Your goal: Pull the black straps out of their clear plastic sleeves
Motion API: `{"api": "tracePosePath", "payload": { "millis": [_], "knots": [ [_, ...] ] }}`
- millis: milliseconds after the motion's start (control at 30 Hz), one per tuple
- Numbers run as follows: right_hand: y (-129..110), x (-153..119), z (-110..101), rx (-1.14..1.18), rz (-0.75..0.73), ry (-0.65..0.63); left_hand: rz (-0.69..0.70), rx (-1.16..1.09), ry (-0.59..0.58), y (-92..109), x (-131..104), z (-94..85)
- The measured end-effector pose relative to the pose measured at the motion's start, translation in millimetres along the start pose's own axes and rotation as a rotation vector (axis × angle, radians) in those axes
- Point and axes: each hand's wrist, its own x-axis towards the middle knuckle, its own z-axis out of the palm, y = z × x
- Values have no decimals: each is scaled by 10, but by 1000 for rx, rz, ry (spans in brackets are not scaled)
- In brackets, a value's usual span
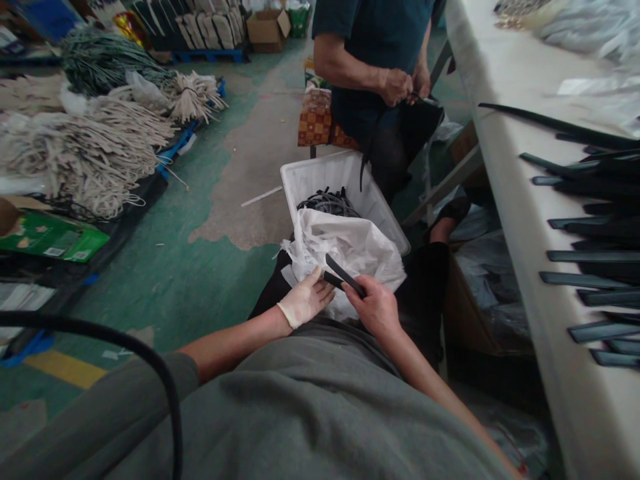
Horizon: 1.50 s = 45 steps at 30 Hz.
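Note:
My right hand (375,307) is closed around a narrow black strap (345,275), with two flat lengths sticking out toward the upper left. Whether these are one folded strap or two pieces, I cannot tell. Wearing a pale glove, my left hand (306,301) has its fingers stretched out beside the end of the lower length, thumb close to it. Beneath both hands a crumpled white plastic sack (350,243) lies over my lap and the near side of a white bin (385,213). Dark strips (330,202) are heaped inside that bin.
At right, a pale-covered table (510,220) carries many black straps (595,257) overhanging toward me. Across the bin a seated co-worker (375,73) handles a dark strip. Bundled beige cords (85,147) lie on the left. A black cable (150,360) curves at lower left.

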Motion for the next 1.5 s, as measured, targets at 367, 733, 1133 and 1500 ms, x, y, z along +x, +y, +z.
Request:
{"api": "tracePosePath", "payload": {
  "millis": [367, 733, 1133, 1500],
  "knots": [
    [-119, 217, -138, -16, 87, -369, 46, 94, -37, 15, 27, -51],
    [-378, 406, -213, -118, 55, -552, 158, 67, -198, -30, 27, -45],
    [-418, 520, -211, -175, 25, -557, 187, 44, -201, 11, -21, -42],
    [-418, 490, -298, -189, 46, -552, 192, 53, -246, -48, -25, 41]
  ]
}}
